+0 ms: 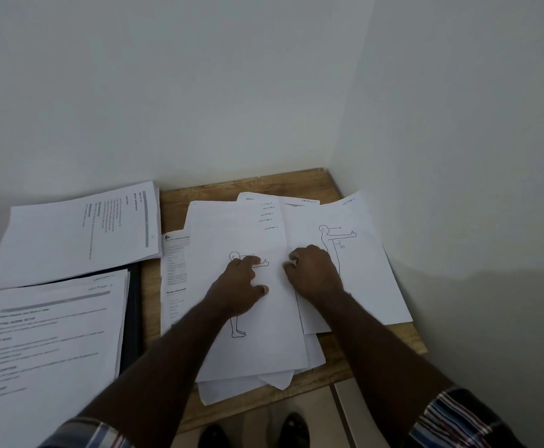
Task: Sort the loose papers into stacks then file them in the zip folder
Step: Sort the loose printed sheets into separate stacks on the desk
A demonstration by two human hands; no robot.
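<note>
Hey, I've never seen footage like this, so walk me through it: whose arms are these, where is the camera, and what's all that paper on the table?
There is no machine here. One wide-angle camera sits on a person's head and looks down, so both arms reach in from the bottom.

The left hand rests with spread fingers on a white sheet with a line-drawn standing figure. The right hand, fingers curled, sits at the edge of a similar figure sheet; whether it pinches that paper is unclear.

Both sheets top a loose pile on a small wooden table. At left, two stacks of printed text pages lie on a dark flat folder.
</note>
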